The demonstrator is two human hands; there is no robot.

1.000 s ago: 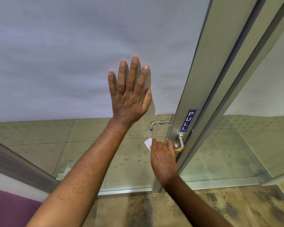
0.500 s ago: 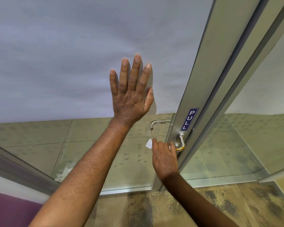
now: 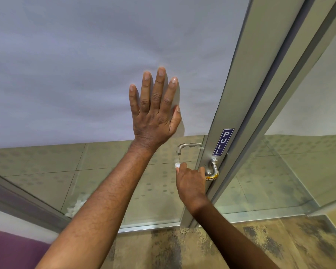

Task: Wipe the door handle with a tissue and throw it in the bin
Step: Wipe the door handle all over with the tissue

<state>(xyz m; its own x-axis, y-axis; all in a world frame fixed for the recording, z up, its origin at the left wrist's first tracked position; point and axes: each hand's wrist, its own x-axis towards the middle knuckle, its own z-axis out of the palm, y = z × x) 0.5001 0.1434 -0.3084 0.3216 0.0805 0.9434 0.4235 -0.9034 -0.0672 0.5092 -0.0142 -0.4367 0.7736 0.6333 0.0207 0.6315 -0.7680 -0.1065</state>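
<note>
The right hand [image 3: 191,181] is closed around one tissue [image 3: 177,165] on the door handle [image 3: 211,169]; the left hand [image 3: 155,113] lies flat and open on the glass door [image 3: 85,74]. Best rub along the whole lever, pressing firmly. Two handles show; no bin

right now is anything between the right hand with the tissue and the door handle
Nothing visible is. The right hand is already closed over the door handle, with a bit of white tissue poking out past its fingers.
</note>
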